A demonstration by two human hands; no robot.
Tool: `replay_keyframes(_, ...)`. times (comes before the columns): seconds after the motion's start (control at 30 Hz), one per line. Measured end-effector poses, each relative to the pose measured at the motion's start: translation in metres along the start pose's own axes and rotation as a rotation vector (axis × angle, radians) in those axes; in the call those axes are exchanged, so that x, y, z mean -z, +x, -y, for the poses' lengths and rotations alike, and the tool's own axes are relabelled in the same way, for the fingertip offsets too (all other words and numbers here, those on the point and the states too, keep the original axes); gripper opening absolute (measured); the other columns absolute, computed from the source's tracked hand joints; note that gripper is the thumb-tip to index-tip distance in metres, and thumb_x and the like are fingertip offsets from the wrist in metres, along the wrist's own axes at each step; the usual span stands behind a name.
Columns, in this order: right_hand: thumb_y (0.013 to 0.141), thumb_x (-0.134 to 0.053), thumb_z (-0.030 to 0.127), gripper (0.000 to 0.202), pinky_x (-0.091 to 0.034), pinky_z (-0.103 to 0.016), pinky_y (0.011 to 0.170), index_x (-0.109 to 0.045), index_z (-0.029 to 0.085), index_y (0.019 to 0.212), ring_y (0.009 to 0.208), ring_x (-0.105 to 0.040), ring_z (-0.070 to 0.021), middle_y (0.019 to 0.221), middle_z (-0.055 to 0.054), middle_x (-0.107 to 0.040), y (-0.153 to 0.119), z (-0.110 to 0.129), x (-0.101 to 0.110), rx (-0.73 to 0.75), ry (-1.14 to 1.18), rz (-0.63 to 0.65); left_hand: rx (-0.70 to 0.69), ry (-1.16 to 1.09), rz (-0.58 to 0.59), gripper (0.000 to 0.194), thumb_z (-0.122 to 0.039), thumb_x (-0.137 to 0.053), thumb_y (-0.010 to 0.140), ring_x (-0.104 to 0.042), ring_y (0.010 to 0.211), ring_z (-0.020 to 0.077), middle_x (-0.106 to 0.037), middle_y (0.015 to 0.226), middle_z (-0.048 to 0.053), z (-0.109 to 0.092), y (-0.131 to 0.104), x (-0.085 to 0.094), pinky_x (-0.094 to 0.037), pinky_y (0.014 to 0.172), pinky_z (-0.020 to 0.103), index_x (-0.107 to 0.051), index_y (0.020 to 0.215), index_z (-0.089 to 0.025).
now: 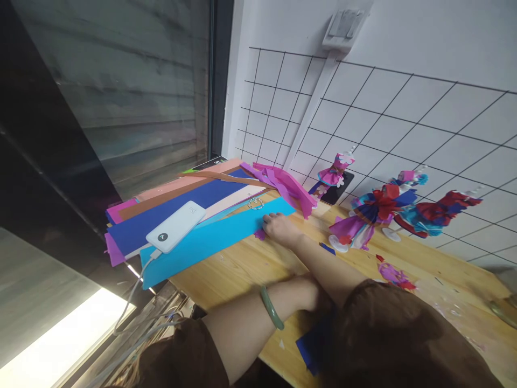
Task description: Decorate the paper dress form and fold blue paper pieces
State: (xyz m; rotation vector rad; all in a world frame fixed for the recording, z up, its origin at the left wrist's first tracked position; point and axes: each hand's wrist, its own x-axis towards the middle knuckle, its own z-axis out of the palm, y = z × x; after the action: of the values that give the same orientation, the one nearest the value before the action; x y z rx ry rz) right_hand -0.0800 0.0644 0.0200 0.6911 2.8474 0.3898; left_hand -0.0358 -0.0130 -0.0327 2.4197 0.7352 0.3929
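My right hand (280, 229) reaches across the table, with its fingers curled down at the right end of a bright blue paper strip (226, 240). A small purple scrap (259, 234) shows beside its fingertips; what the fingers hold, if anything, is hidden. My left hand (317, 293) passes beneath my right forearm, and its fingers are out of sight. On that wrist is a green bangle (272, 308). Below the crossed arms lies a piece of dark blue paper (309, 347). A beaded bracelet (255, 203) rests on the papers just beyond my right hand.
A white power bank (176, 226) with a cable sits on layered coloured paper (157, 221). Pink and purple strips (283, 186) are heaped behind. Several small dressed paper figures (379, 210) stand at right near a phone (341, 188). Scraps (396, 275) litter the wooden table (226, 275). A wire grid (375, 108) lines the wall.
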Motion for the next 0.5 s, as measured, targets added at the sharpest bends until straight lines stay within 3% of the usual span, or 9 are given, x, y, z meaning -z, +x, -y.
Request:
replay_keyframes(0.2,0.086,-0.036,0.020,0.025,-0.037,-0.029,0.067,-0.059,0.011,0.083,0.081,-0.053,-0.0197,0.091,-0.014,-0.056,0.001,-0.005,-0.001,-0.008,0.008,-0.061,0.010,-0.149,-0.087,0.034,-0.003,-0.052,0.069,-0.049,0.092,0.0164,-0.061,0.099,0.002,-0.013,-0.007,0.010,-0.033,0.090,0.033,-0.058,0.100,-0.015)
replay_keyframes(0.33,0.086,-0.039,0.023,0.023,-0.038,-0.024,0.066,-0.058,0.012,0.083,0.076,-0.055,-0.0160,0.089,-0.011,-0.058,0.002,-0.009,-0.005,-0.082,0.135,-0.166,0.065,-0.173,-0.069,0.036,-0.003,-0.055,0.067,-0.051,0.086,0.0174,-0.062,0.094,0.004,-0.016,-0.011,0.013,-0.038,0.084,0.035,-0.058,0.101,-0.014)
replay_keyframes(0.5,0.082,-0.041,0.013,0.019,-0.039,-0.021,0.067,-0.059,0.014,0.079,0.075,-0.056,-0.0134,0.081,-0.006,-0.062,0.005,-0.011,-0.009,-0.119,0.327,-0.287,0.074,-0.173,0.009,0.039,-0.002,-0.055,0.065,-0.051,0.074,0.0144,-0.063,0.087,0.002,-0.012,-0.005,0.009,-0.040,0.079,0.034,-0.057,0.103,-0.015)
